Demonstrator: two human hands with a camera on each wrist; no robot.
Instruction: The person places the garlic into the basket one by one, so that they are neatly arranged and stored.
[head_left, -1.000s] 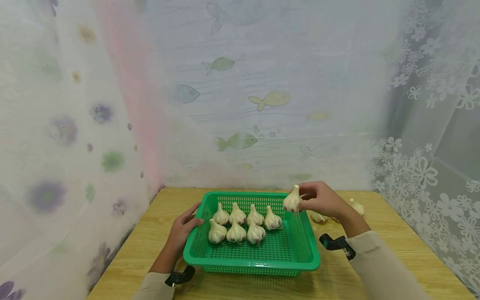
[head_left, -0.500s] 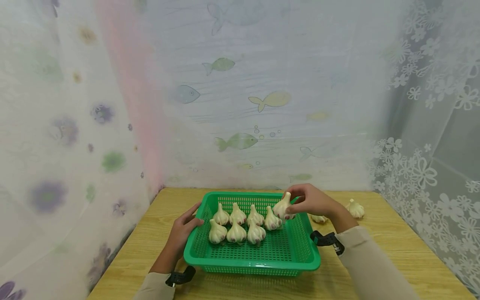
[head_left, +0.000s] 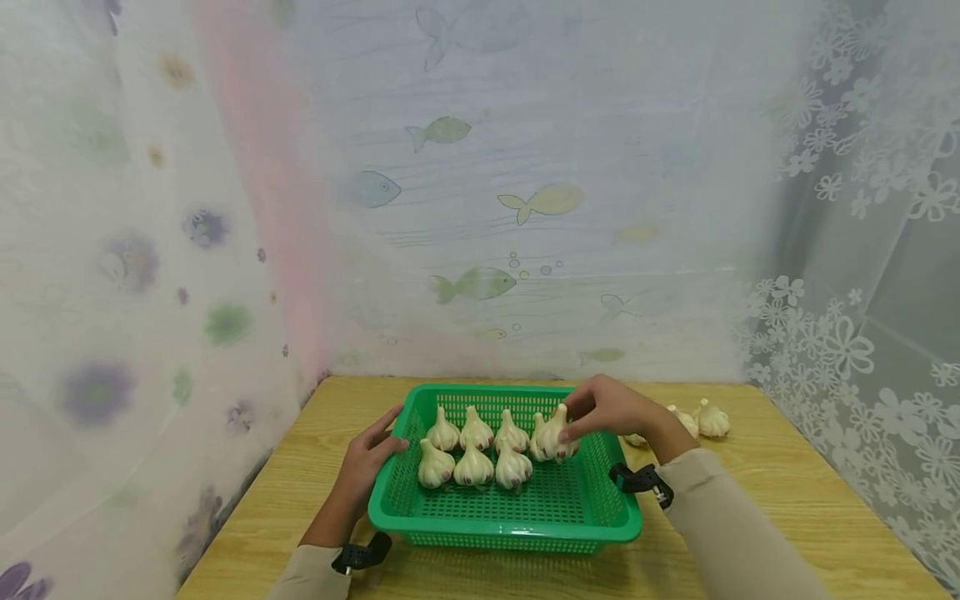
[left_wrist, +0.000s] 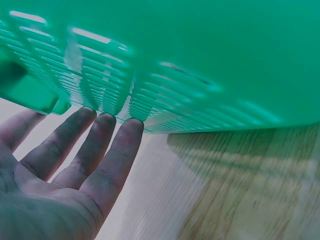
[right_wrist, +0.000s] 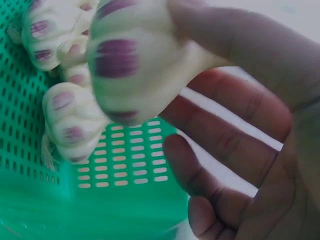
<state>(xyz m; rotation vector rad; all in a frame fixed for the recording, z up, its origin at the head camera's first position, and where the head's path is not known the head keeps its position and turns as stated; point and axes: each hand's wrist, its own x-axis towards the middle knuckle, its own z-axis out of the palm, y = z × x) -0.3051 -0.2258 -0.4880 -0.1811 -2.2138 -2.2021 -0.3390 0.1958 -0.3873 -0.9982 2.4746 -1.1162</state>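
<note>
A green plastic basket (head_left: 510, 527) stands on the table with several garlic bulbs (head_left: 474, 467) inside, stems up, in two rows. My left hand (head_left: 365, 462) holds its left side, thumb over the rim; the left wrist view shows fingertips (left_wrist: 131, 127) at the slotted outer wall. My right hand (head_left: 611, 414) pinches a garlic bulb (head_left: 557, 440) by its upper part between thumb and fingers, low inside the basket at the right end of the back row. In the right wrist view this purple-marked bulb (right_wrist: 132, 65) hangs tilted close to other bulbs (right_wrist: 72, 125).
More garlic bulbs (head_left: 712, 419) lie on the wooden table (head_left: 787, 467) right of the basket, partly hidden behind my right hand and wrist. Patterned sheets (head_left: 525, 333) hang along the table's back and sides. Black camera mounts sit on both wrists.
My right hand has moved left and down with the garlic bulb, from above the basket's back right corner into the basket, beside the back row. The left hand and basket have stayed in place.
</note>
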